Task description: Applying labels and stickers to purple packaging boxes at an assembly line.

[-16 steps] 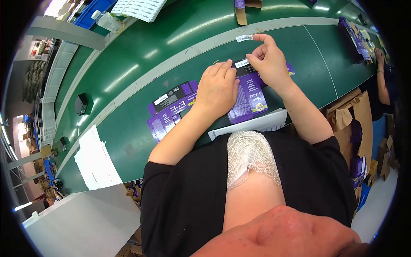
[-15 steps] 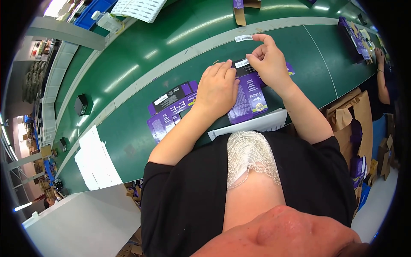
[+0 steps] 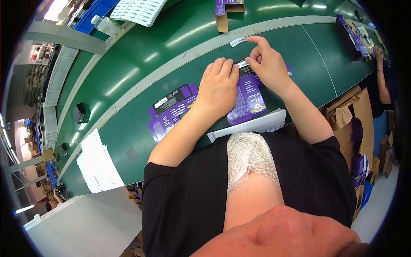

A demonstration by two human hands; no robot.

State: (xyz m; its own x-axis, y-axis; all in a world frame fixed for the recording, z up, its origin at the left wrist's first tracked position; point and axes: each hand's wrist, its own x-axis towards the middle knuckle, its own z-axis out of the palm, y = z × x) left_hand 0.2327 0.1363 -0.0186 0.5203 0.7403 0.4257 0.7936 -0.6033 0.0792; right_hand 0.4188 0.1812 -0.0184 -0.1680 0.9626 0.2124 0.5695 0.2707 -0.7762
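A flattened purple-and-black carton (image 3: pixel 245 102) lies on the green table in front of me. My left hand (image 3: pixel 217 88) rests on its left part, fingers stretched out and side by side. Over the carton's far right is my right hand (image 3: pixel 270 64), with a small white sticker label (image 3: pixel 238 42) clinging to its raised index fingertip. The thumb of that hand reaches down by a white label (image 3: pixel 242 64) on the carton's black flap. Left of my left hand lies another flattened purple carton (image 3: pixel 171 107), partly under my forearm.
White papers (image 3: pixel 96 160) lie at the table's left; a folded white sheet (image 3: pixel 252 125) is at its near edge. Beyond a pale rail runs a green belt with an open purple carton (image 3: pixel 221 17). Another person's arm (image 3: pixel 381 75) is at far right, near more cartons (image 3: pixel 352 36).
The open carton on the far belt has shifted left. The sticker label on my right index finger has moved slightly left and down and tilted. My left hand stays on the carton.
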